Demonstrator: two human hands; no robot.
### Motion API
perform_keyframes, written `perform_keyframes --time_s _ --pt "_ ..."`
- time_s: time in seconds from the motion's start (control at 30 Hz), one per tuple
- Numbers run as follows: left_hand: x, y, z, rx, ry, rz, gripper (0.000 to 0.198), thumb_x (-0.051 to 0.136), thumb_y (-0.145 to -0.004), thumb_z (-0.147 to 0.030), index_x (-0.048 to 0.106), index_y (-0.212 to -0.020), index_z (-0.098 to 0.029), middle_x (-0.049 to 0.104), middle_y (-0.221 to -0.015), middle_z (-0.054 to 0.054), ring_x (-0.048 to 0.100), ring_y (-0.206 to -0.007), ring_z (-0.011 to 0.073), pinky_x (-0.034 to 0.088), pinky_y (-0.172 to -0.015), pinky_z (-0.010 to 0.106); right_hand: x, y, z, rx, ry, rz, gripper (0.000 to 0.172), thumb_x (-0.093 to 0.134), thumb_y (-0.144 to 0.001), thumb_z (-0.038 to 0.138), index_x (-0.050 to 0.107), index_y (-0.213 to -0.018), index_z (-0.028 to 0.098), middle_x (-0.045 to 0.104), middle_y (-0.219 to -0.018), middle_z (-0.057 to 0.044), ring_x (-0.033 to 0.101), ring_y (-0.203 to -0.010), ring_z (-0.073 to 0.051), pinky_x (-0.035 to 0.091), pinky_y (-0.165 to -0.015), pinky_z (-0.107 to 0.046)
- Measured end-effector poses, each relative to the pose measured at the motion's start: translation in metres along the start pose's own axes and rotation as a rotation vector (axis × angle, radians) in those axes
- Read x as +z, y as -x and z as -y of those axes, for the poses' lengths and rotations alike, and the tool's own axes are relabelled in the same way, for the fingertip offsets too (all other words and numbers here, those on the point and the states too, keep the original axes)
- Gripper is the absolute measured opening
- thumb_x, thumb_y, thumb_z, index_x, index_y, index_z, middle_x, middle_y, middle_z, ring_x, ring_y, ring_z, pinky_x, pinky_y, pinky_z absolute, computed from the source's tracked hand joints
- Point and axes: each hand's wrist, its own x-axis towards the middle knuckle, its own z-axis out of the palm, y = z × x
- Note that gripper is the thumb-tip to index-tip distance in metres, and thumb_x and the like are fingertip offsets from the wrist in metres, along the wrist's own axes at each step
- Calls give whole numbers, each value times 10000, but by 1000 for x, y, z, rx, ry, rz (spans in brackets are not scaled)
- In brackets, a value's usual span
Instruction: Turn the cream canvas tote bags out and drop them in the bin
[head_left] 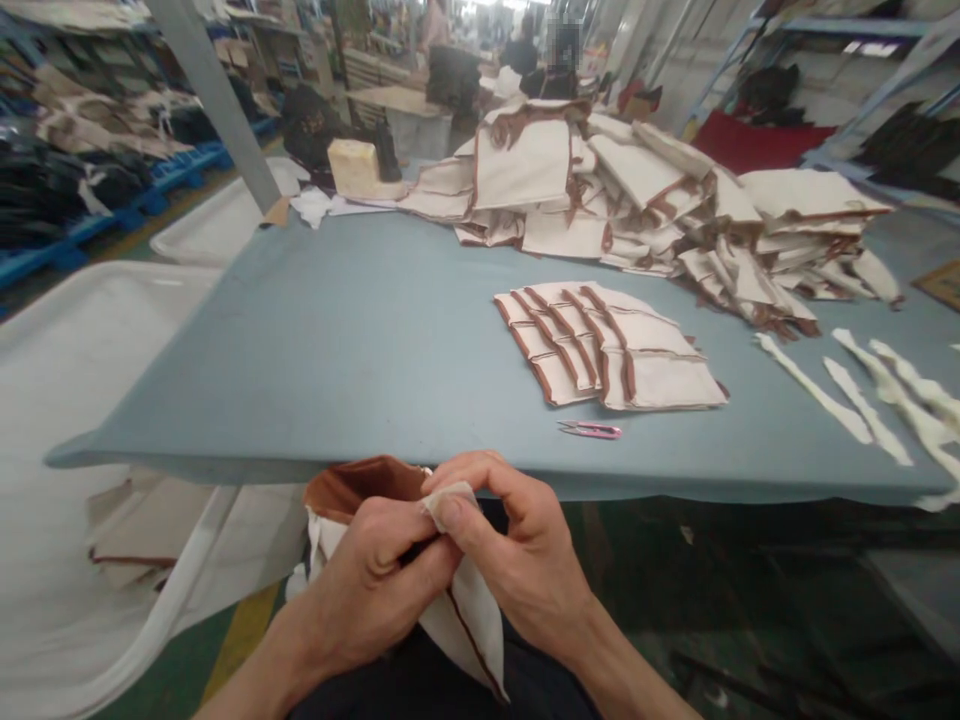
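Just off the table's front edge, a cream cloth pouch (474, 612) with a brown lining and dark brown trim hangs from both hands above the lap. My left hand (390, 560) is closed on its upper edge, the fingers partly hidden behind the cloth. My right hand (517, 540) pinches a pale corner of the same pouch between thumb and fingers, close against the left. Beyond the hands on the table lie pink-handled thread snips (592, 430). Behind the snips, several cream pouches with brown trim (667, 378) overlap in a fanned stack.
A large heap of cream-and-brown pouches (523, 165) covers the back of the blue-green table (300, 350). Pale fabric strips (814, 388) lie at the right. A yellowish block (355, 168) stands at the back left. White tubs (97, 330) flank the table's left side, beside a grey post (217, 100).
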Motion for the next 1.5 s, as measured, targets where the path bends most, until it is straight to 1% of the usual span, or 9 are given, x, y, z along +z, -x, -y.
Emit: perform_keyframes --time_s 0.33,0.43,0.57,0.73,0.87,0.97,1.17,1.3,1.5 --pt "-1 0 -1 -41 6 21 351 514 -981 -123 457 -640 -177 364 -585 -80 347 -510 63 266 -485 189 0 -4 -4 -29 27 27 195 618 -1021 253 728 -871 194 775 -908 -32 700 -884 -169 519 -864 -298" --pt "-1 1 -2 -81 26 -8 350 523 -985 -142 487 -639 -176 372 -572 -77 355 -497 67 270 -475 192 -2 -3 -8 22 9 37 143 615 -1016 270 740 -1026 200 790 -1008 -37 717 -944 -173 532 -889 -293" --pt "-2 2 1 -126 48 -30 336 540 -993 -174 553 -657 -170 432 -549 -69 397 -480 74 287 -467 197 -1 2 -14 160 -47 -25 346 730 -937 379 695 -1236 209 776 -1185 -66 719 -1056 -215 541 -961 -333" --pt "-5 4 5 -148 36 -40 347 529 -962 -170 515 -615 -179 429 -540 -68 402 -483 78 324 -493 203 12 7 -15 188 -63 -37 185 674 -982 367 727 -954 192 783 -947 -47 713 -900 -202 542 -881 -325" --pt "-6 10 5 -283 104 -150 204 593 -985 -286 579 -797 -207 506 -592 -74 461 -496 105 372 -493 211 16 2 -19 131 -101 -223 251 673 -997 418 708 -889 195 746 -860 -26 669 -794 -167 533 -781 -284" --pt "-6 19 14 -339 66 -302 406 512 -1069 -478 515 -755 -220 486 -621 -55 452 -540 126 365 -517 244 13 -2 -32 151 -136 -332 377 708 -964 538 657 -821 193 659 -730 7 569 -646 -128 483 -630 -244" --pt "-7 42 45 -391 8 -266 697 248 -1059 -740 378 -591 -240 408 -571 -24 387 -546 152 350 -533 300 26 21 -78 420 -265 -149 533 732 -878 707 594 -819 195 489 -571 78 364 -472 -70 307 -462 -200" --pt "-18 55 46 -445 -14 -173 614 349 -1039 -672 425 -619 -229 438 -601 -26 403 -559 147 360 -527 274 46 44 -107 534 -342 -63 622 733 -798 801 545 -786 208 466 -531 94 310 -434 -57 260 -428 -191" --pt "-39 73 33 -539 -196 -51 262 638 -875 -342 527 -683 -203 488 -633 -56 414 -524 112 312 -493 221 60 59 -129 602 -344 -2 608 715 -816 793 531 -798 214 474 -520 95 310 -426 -62 245 -424 -193"
